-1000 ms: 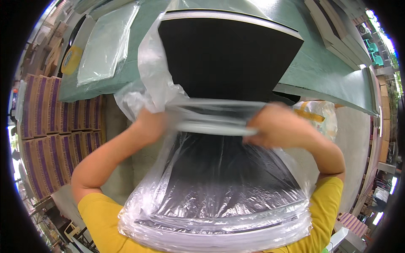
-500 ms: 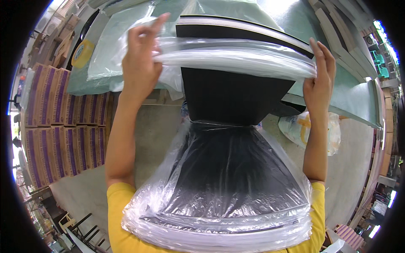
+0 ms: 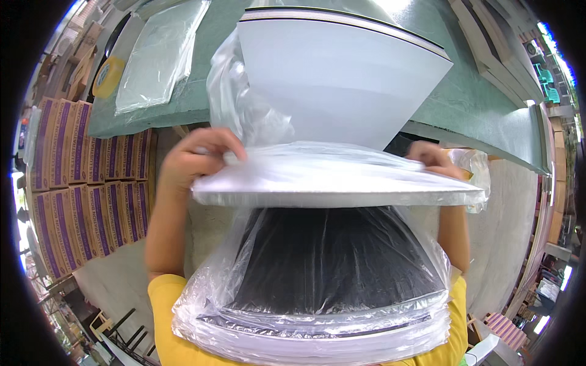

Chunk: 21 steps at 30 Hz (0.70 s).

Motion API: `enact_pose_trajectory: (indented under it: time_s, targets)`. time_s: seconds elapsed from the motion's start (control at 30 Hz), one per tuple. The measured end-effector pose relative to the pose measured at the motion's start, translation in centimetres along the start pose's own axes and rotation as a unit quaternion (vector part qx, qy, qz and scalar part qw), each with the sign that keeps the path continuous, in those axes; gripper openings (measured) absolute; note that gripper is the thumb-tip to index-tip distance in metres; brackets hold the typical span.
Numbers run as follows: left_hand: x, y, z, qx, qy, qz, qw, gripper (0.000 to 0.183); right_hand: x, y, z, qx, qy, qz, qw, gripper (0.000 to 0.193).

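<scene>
Both my hands are at the far edge of a bundle of boards in a clear plastic bag point(image 3: 336, 168), held level in front of me. My left hand point(image 3: 198, 160) has its fingers curled onto the plastic at the left corner. At the right corner, my right hand point(image 3: 436, 160) is closed on the plastic, partly blurred. Behind the bundle stands a stack of boards point(image 3: 342, 79) with a white face and a dark-and-light layered top edge. Closer to me, black boards in clear plastic point(image 3: 342, 262) lie against my body; the bundle hides their far end.
The stack stands against a green table point(image 3: 201, 97). On it lie flat clear plastic bags point(image 3: 162, 58), a yellow tape roll point(image 3: 108, 77) and crumpled plastic point(image 3: 244, 97). Brown-and-purple cartons point(image 3: 91, 183) are piled at left. Long pale boards point(image 3: 494, 55) lie at far right.
My hands have come down toward me from the stack's top, bringing the plastic and a bundle of boards to a level position. A white face now shows on the stack where black was.
</scene>
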<state>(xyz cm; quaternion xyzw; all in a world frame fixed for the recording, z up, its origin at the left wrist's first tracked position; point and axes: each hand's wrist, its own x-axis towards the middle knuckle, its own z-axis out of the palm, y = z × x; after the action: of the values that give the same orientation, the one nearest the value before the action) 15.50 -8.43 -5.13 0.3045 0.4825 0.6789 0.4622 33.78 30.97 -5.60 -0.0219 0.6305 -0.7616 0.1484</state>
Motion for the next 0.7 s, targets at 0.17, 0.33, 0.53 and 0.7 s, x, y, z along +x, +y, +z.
enact_pose_trajectory:
  time_s: [0.17,0.33,0.53,0.7]
  targets:
    - [0.3,-13.2,-3.4,0.215,0.112,-0.263,0.934,0.017,0.5,18.7,-4.6,-0.193,0.190,0.247,0.930,0.028]
    - [-0.7,-17.7,-6.3,0.431,0.168,-0.205,0.862,0.019,3.2,22.3,-0.4,-0.452,0.408,0.237,0.757,0.026]
    - [-2.2,1.9,2.3,0.308,0.053,-0.082,0.946,0.017,-0.8,-0.8,2.9,-0.044,0.147,-0.030,0.988,0.035]
    - [1.1,2.0,7.8,0.143,-0.384,-0.107,0.906,0.030,2.1,-2.1,11.0,-0.090,-0.492,-0.114,0.859,0.062]
